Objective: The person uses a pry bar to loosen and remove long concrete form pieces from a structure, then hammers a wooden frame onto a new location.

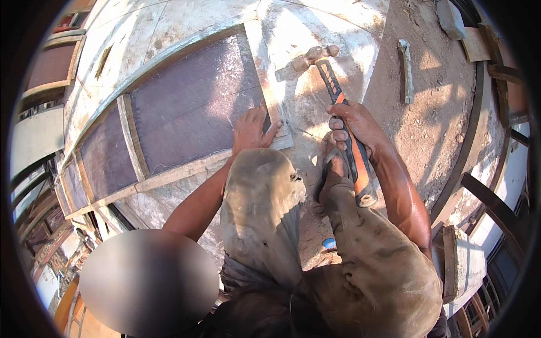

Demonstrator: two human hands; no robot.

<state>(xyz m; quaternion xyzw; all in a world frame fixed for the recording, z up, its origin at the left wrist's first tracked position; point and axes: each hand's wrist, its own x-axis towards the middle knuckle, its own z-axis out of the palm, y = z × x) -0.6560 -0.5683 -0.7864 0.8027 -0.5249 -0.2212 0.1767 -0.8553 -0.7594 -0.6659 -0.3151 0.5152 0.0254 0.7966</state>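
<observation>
My right hand [356,130] is wrapped round the orange and black handle of a hammer [331,79]. Its metal head, rounded at one end, points away from me over the pale board. My left hand [252,130] lies at the near right corner of a wood-framed panel [191,96]. Its thumb is spread over the end batten [264,62], and the other fingers rest on the dark panel face. I see nothing held in that hand, though its underside is hidden. The panel is dark purplish brown, with pale battens round its edge and across it.
A large whitish board [197,17] lies under the panel. Bare reddish soil [434,141] stretches to the right, with a short wood offcut [405,71] and a grey block [451,19]. More framed panels [51,62] stand at the far left. My bent knees are close by.
</observation>
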